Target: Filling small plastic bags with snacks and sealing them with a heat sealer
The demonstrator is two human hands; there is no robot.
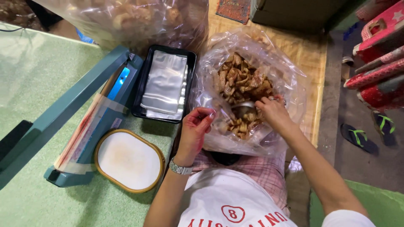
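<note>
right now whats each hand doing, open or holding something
Left hand: fingers curled at the rim of the clear bag of fried snacks; grip cannot be told.
Right hand: closed on a metal scoop in the snacks.

Metal scoop (243, 109) buried among brown fried snacks (240, 82) inside clear bag (290, 80).
</note>
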